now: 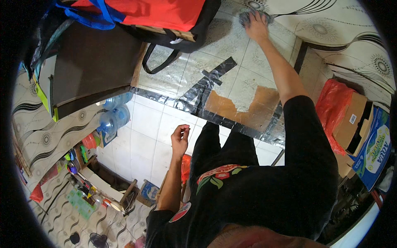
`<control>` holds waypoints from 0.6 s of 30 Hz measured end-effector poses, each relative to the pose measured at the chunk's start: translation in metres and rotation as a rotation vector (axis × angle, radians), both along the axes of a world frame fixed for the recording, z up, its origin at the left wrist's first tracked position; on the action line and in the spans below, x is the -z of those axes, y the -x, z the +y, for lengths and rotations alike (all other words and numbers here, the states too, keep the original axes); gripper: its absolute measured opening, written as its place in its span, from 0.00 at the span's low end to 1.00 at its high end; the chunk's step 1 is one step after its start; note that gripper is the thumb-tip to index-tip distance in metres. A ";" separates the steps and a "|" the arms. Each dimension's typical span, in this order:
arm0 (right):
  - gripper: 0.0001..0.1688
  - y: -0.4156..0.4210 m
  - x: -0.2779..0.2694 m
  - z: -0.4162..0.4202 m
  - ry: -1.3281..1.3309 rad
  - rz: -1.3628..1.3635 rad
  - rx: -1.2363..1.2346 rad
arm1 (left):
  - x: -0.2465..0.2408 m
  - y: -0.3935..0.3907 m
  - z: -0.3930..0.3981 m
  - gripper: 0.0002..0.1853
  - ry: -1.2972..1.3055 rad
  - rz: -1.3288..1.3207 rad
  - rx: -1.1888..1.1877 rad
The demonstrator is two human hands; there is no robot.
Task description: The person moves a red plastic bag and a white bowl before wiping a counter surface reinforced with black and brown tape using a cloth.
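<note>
My right hand point(258, 26) presses a crumpled grey cloth point(245, 19) against the far part of a tiled surface point(214, 40), by the patterned wall. The fingers are spread over the cloth. My left hand point(180, 136) hangs in the air in front of my body, near the surface's front edge, its fingers curled with thumb and fingertips close together; whether it holds anything small cannot be told. Black tape strips point(209, 80) and a torn brown patch point(260, 108) lie on the surface between my arms. Black tape also runs along its front edge.
A red and black bag point(161, 14) with blue and black straps sits at the back left, beside a dark panel point(99, 55). Large blue water bottles point(113, 119) stand on the white floor below. Cardboard boxes point(350, 119) and a red plastic bag point(332, 108) are at right.
</note>
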State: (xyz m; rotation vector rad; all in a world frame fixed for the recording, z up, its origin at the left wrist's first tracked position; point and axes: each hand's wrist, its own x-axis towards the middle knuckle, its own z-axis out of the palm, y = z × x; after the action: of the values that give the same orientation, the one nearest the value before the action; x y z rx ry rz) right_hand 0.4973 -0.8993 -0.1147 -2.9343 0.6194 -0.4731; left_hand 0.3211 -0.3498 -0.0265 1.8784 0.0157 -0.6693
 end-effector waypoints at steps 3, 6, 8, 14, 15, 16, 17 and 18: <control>0.40 -0.046 0.018 0.029 0.040 0.134 -0.161 | 0.001 0.000 0.014 0.05 0.011 0.019 0.001; 0.37 -0.063 0.001 0.120 0.101 0.030 -0.190 | -0.009 -0.003 0.013 0.05 0.010 0.029 -0.017; 0.34 -0.044 0.012 0.132 0.140 0.005 -0.297 | -0.018 -0.010 0.004 0.05 0.039 0.013 0.003; 0.32 0.045 -0.025 0.248 -0.118 0.043 -0.509 | -0.003 -0.009 0.003 0.06 0.058 -0.052 0.060; 0.34 0.066 -0.041 0.274 -0.239 0.081 -0.562 | -0.004 -0.009 0.000 0.06 0.053 -0.073 0.075; 0.35 0.082 -0.034 0.293 -0.253 0.038 -0.629 | -0.009 -0.010 -0.007 0.06 0.051 -0.091 0.107; 0.36 0.099 -0.039 0.311 -0.332 0.069 -0.675 | -0.020 -0.011 -0.015 0.06 0.030 -0.088 0.122; 0.34 0.112 -0.045 0.323 -0.423 0.077 -0.713 | -0.026 -0.009 -0.021 0.06 0.035 -0.103 0.131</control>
State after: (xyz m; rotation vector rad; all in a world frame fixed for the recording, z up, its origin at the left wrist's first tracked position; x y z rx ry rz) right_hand 0.3857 -0.5759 -0.0701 -2.5265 -0.3035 -0.1224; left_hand 0.3300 -0.3707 -0.0005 1.8900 -0.1852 -0.6566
